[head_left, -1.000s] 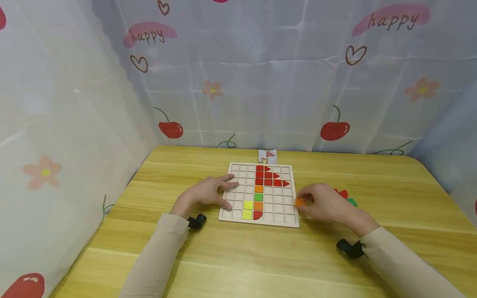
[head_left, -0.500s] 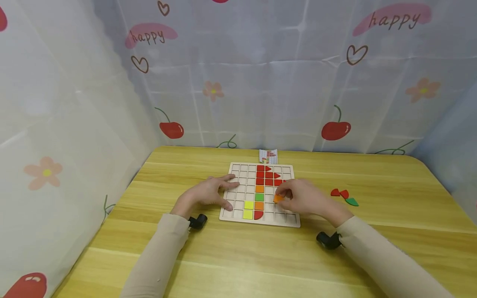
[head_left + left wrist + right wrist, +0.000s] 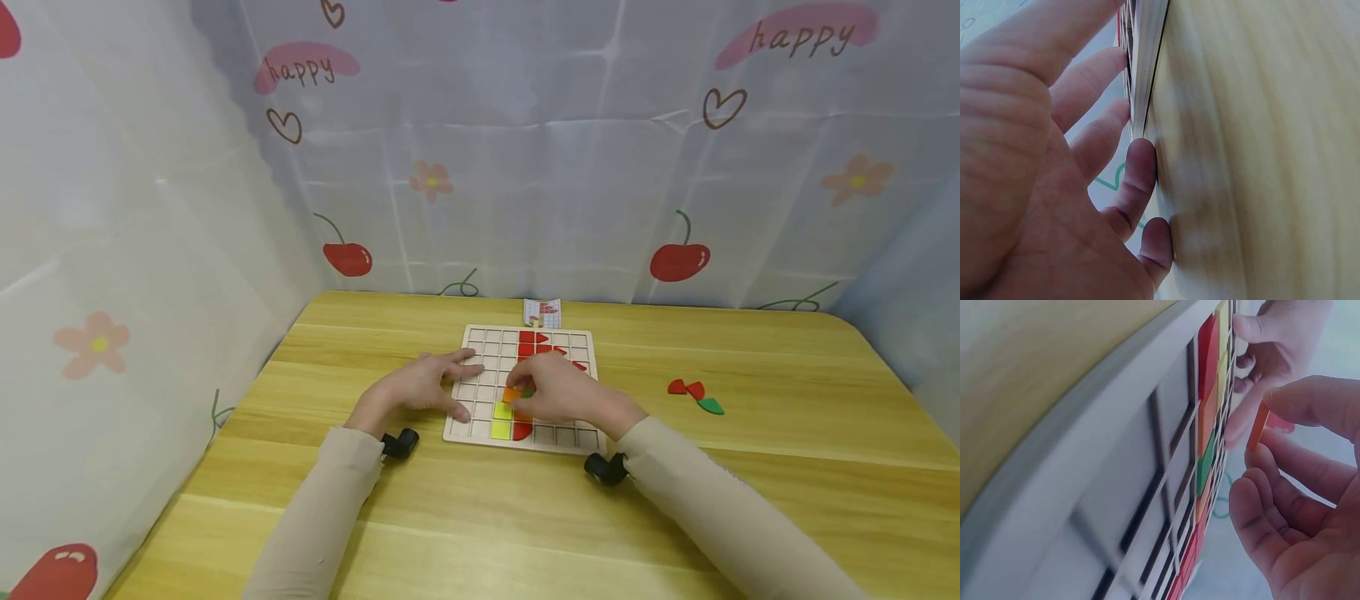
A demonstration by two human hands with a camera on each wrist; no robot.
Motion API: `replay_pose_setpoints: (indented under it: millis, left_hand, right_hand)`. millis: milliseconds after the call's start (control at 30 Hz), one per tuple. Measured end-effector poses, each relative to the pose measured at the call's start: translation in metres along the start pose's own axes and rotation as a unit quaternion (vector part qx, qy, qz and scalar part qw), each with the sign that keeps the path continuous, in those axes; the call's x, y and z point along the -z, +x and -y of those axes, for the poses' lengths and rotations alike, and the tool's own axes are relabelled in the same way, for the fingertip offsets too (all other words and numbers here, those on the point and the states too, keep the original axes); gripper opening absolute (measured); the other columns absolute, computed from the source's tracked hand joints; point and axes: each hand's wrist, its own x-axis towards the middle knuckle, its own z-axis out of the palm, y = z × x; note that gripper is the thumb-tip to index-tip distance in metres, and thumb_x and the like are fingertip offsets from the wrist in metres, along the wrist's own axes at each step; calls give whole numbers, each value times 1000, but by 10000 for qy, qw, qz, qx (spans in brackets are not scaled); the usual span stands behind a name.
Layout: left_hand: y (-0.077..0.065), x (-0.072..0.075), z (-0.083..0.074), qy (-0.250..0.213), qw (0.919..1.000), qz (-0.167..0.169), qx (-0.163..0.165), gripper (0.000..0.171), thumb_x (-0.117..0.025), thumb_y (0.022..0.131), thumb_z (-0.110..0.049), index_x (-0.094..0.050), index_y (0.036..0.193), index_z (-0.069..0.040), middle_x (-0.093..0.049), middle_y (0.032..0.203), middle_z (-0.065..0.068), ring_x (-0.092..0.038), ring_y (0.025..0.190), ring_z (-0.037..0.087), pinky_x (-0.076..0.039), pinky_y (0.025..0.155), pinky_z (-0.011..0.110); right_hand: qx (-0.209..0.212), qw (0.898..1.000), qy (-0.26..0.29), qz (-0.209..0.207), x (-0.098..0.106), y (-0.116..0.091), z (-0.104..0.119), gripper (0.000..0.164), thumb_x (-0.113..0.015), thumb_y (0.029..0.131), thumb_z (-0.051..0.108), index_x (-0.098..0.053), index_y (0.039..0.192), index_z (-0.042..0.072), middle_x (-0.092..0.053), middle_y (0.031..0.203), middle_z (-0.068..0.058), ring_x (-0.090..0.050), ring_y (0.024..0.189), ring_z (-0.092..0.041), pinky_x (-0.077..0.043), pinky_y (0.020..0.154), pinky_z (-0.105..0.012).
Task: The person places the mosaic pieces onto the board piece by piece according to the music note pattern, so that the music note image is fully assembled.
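Note:
Between thumb and fingers my right hand (image 3: 566, 390) pinches an orange square tile (image 3: 1259, 425) above the gridded wooden board (image 3: 481, 429). In the head view it overlaps the grid just behind two yellow tiles (image 3: 502, 429). A red rounded tile (image 3: 522, 431) sits beside the front yellow one. Red tiles (image 3: 527, 337) fill cells at the far side, some ending in points; the right hand hides part of these and of the middle column. My left hand (image 3: 416, 385) rests at the board's left side, fingers spread, with thumb and fingertips over its edge.
Two loose red pieces (image 3: 696, 389) and a green leaf-shaped piece (image 3: 710, 407) lie on the wooden table (image 3: 480, 525) to the right. Behind the board is a small printed pattern card (image 3: 551, 315). A patterned curtain (image 3: 510, 208) stands along the table's back edge.
From right of the board, my right hand has moved left across it, carrying the orange tile to the yellow tiles. My left hand has stayed at the board's left side.

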Motion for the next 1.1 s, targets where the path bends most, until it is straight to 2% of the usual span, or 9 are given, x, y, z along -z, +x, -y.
replay_pose_setpoints:
  millis: [333, 467, 567, 800, 1100]
  left_hand:
    - [1, 1, 0, 69, 9999, 32, -106, 85, -90, 77, -40, -52, 152, -31, -23, 172, -8, -11, 159, 41, -14, 124, 66]
    - [2, 0, 1, 62, 9999, 26, -112, 84, -90, 76, -42, -52, 151, -34, -24, 172, -10, -10, 160, 40, -12, 125, 65]
    - [3, 0, 1, 55, 9999, 11, -101, 84, -90, 76, -42, -53, 151, -35, -24, 171, -12, -9, 160, 39, -12, 125, 65]
    - [0, 1, 0, -5, 10000, 13, -72, 84, -90, 77, -39, -53, 152, -31, -24, 172, -11, -9, 159, 40, -15, 125, 64]
    - [0, 0, 0, -31, 10000, -4, -57, 84, -90, 77, -38, -52, 152, -33, -23, 171, -12, -8, 160, 40, -14, 124, 65]
  right_hand:
    - [-74, 9992, 51, 385, -13, 23, 15, 22, -77, 90, 20, -78, 109, 11, -76, 100, 3, -65, 89, -10, -57, 85, -32]
    - [-85, 9990, -1, 429, -19, 27, 18, 22, -77, 90, 21, -77, 111, 11, -74, 99, 4, -64, 85, -10, -56, 82, -30]
    - [-64, 9989, -53, 464, -22, 28, 20, 20, -76, 90, 19, -76, 109, 11, -73, 96, 4, -63, 82, -11, -55, 79, -30]
    - [92, 9988, -141, 459, -27, 28, 23, 17, -73, 88, 9, -75, 105, 10, -73, 97, 0, -62, 86, -13, -55, 83, -33]
    - [260, 9984, -251, 440, -29, 26, 22, 14, -74, 89, 10, -76, 102, 10, -72, 101, 0, -64, 94, -14, -55, 90, -34]
